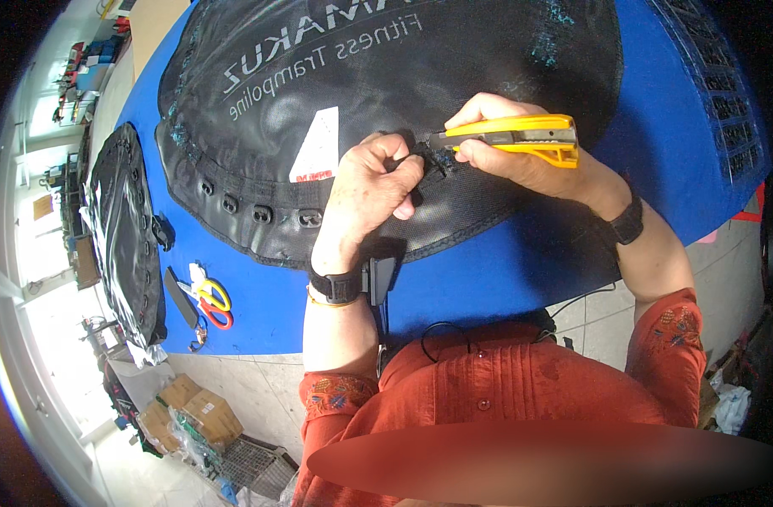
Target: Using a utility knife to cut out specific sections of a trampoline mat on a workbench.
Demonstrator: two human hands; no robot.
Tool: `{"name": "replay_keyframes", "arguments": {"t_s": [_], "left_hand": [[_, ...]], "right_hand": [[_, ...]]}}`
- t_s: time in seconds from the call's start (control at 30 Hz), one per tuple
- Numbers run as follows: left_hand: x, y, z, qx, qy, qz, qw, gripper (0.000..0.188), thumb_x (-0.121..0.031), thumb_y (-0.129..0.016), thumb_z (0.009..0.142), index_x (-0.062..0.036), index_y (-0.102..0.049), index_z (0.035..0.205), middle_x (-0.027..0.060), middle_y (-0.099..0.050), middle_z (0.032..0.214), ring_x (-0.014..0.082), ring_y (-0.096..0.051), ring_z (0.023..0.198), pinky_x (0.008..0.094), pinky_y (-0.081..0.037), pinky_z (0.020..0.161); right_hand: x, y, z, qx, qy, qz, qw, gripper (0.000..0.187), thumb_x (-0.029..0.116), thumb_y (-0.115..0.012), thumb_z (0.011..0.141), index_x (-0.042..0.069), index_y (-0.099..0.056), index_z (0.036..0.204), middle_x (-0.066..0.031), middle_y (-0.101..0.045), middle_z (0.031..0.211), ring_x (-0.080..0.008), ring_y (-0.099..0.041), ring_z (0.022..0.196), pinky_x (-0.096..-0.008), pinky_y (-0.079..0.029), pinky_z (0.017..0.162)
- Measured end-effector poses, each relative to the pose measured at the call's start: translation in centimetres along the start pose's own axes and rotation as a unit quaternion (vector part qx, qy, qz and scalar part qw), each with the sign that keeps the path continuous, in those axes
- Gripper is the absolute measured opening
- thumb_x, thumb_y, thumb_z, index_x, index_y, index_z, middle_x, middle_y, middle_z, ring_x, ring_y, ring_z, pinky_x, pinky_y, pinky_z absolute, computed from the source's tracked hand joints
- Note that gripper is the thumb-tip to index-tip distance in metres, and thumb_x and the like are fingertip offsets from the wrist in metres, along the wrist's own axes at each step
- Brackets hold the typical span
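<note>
A large round black trampoline mat [479, 68] with pale printing lies across the blue table [462, 279]. At its near border my left hand [369, 182] is closed, thumb against fingers, pinching black material of the mat; the exact part is mostly hidden by the fingers. My right hand [526, 169] grips a yellow utility knife [543, 127], its tip pointing left toward my left fingers. Beneath the tip is a rough patch with frayed threads [439, 160]. Several black plastic clips [262, 214] line the border left of my left hand. A white label [320, 139] lies on the mat.
Scissors with yellow and red handles [213, 302] lie at the table's left near edge beside a dark flat strip [181, 296]. Another black mat [120, 241] is farther left. Netted dark pieces [729, 110] lie at the right. Cardboard boxes [209, 414] stand on the floor.
</note>
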State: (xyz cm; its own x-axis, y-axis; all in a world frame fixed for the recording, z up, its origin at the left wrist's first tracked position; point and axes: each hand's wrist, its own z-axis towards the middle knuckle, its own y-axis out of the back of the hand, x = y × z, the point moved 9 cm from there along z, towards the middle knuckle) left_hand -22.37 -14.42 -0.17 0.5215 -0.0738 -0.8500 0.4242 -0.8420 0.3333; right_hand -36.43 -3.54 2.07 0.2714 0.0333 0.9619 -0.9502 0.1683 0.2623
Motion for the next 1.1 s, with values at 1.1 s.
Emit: {"name": "replay_keyframes", "arguments": {"t_s": [1.1], "left_hand": [[-0.24,0.07,-0.13,-0.003,0.004,0.007,1.0,0.023,-0.012,-0.068,0.097,-0.0055,-0.06,0.076,0.0021,-0.062,0.06,0.0076,-0.057,0.048,0.0252,-0.045,0.049]], "right_hand": [[-0.41,0.03,0.37,-0.031,0.01,0.083,0.996,0.02,0.021,-0.067,0.099,0.005,-0.065,0.113,0.0015,-0.063,0.092,-0.0058,-0.058,0.085,-0.0247,-0.049,0.076]]}}
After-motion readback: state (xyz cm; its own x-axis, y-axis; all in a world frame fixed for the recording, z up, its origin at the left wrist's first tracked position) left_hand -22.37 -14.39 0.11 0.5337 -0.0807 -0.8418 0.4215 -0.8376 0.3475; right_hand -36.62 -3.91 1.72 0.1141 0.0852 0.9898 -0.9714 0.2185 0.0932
